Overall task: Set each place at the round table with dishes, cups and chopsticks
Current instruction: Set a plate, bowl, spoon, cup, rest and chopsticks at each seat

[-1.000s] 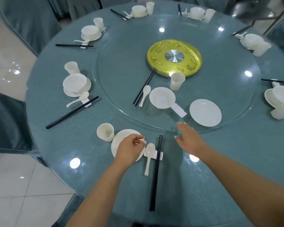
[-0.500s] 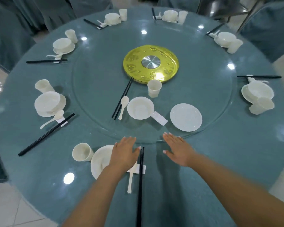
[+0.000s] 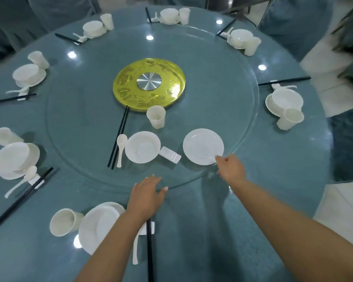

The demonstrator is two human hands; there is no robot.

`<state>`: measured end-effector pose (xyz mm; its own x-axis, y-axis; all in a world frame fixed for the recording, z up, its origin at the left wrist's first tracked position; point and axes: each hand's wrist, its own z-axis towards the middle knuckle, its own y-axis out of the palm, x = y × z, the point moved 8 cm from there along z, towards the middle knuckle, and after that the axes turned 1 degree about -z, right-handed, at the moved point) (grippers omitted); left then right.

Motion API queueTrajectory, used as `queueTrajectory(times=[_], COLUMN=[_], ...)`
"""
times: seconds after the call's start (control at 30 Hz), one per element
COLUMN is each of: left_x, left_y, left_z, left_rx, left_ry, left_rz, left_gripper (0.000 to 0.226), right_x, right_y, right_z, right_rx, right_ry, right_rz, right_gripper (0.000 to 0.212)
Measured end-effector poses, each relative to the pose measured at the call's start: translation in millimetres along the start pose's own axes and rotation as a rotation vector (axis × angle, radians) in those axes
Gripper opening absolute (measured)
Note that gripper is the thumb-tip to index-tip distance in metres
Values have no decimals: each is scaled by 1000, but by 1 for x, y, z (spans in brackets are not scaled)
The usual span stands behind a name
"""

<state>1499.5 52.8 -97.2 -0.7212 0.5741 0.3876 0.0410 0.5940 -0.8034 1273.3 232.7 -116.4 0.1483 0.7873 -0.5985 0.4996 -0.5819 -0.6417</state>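
Note:
On the glass turntable [image 3: 80, 102] lies a loose set: black chopsticks [image 3: 118, 139], a white spoon [image 3: 121, 148], a bowl [image 3: 142, 147], a chopstick rest [image 3: 170, 156], a cup [image 3: 156, 117] and a flat plate [image 3: 203, 146]. My right hand [image 3: 231, 169] reaches over the turntable's edge, fingertips at the plate's near rim; the plate lies flat, and a grip is not clear. My left hand [image 3: 149, 194] rests flat and empty at the turntable's near edge. The place below it has a cup [image 3: 62, 221], plate with bowl [image 3: 98, 224], spoon [image 3: 135, 249] and chopsticks [image 3: 149, 253].
A gold disc with a steel centre [image 3: 149, 84] sits mid-turntable. Several set places ring the teal table, such as at the left [image 3: 14, 159] and at the right [image 3: 284, 102]. Covered chairs stand around the table's edge. White floor shows at the right.
My right hand moved right and forward from the turntable's near edge to the flat plate's rim. My left hand left the near place setting and lies at the turntable's edge.

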Motion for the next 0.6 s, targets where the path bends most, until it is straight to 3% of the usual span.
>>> queueTrajectory(times=[0.1, 0.23, 0.6], left_x=[5, 9, 32], left_y=[1, 5, 26], left_z=[2, 2, 1], left_rx=[-14, -33, -44], left_ry=[-6, -16, 56], left_rz=[23, 51, 165], left_gripper=[51, 51, 57], right_x=[12, 15, 57], right_y=[8, 14, -12], right_z=[10, 15, 2], right_rx=[-78, -104, -178], right_ry=[116, 156, 150], right_rz=[155, 244, 335], right_gripper=[39, 32, 21])
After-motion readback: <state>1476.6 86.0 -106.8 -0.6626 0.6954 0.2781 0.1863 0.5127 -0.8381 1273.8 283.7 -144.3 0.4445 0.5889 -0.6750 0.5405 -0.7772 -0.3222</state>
